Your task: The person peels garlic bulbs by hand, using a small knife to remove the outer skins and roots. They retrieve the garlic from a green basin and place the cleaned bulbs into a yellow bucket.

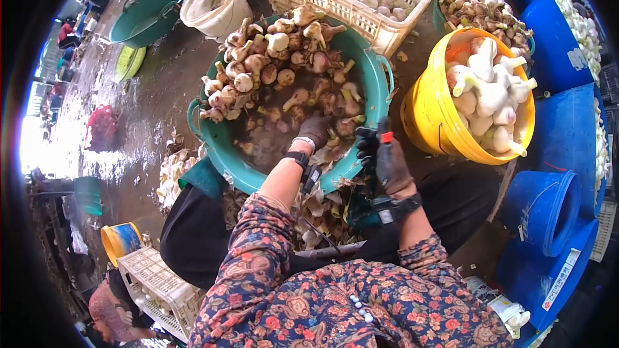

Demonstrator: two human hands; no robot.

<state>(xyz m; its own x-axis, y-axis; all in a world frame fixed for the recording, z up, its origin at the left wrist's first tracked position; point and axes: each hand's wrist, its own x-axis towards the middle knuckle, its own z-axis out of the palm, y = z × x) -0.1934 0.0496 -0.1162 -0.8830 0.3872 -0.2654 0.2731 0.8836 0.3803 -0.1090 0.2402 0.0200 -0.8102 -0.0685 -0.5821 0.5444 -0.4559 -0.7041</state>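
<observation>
My left hand (316, 130), in a dark, dirty glove, reaches into a green tub (222, 166) among garlic bulbs (284, 77) and murky brown water; its fingertips are hidden, so what they touch is unclear. Over the tub's right rim, my right hand (391, 162) is wrapped round a dark tool with a red part (387, 137). Unpeeled bulbs with stems are heaped along the tub's back and left. To the right, a tilted yellow bucket (422, 106) holds cleaner, whiter bulbs (490, 93).
Behind the tub stand a white bucket (216, 6) and a cream crate (387, 42) with bulbs. Blue containers (561, 135) line the right side. Garlic skins (316, 216) lie before me. A person (109, 309) is at the lower left, near a white crate (158, 274).
</observation>
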